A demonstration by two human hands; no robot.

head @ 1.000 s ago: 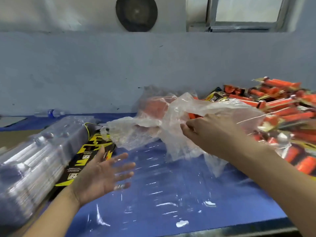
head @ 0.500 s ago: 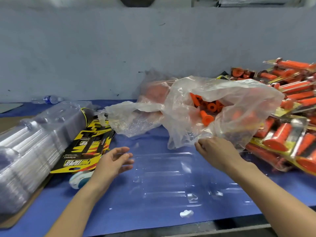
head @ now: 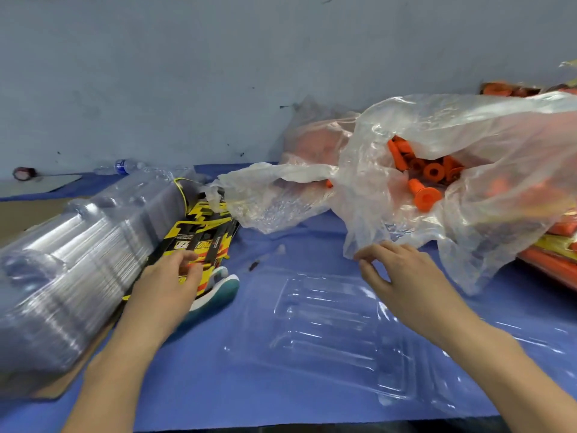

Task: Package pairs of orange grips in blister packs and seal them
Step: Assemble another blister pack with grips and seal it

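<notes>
Bare skin on plastic: the right hand point(head: 396, 270) hovers with fingers loosely spread at the lower edge of the clear bag point(head: 468, 145), tips brushing the film, gripping nothing firmly. Left hand point(head: 170, 282) rests curled on the yellow-and-black cards point(head: 203, 232), fingertips pressing the top one. Between the hands, an empty clear blister pack point(head: 327, 326) lies flat on the blue desk point(head: 193, 376). Orange grips point(head: 424, 182) sit piled inside the open bag. Far left, a stack of clear blister shells point(head: 78, 260) lies sideways.
</notes>
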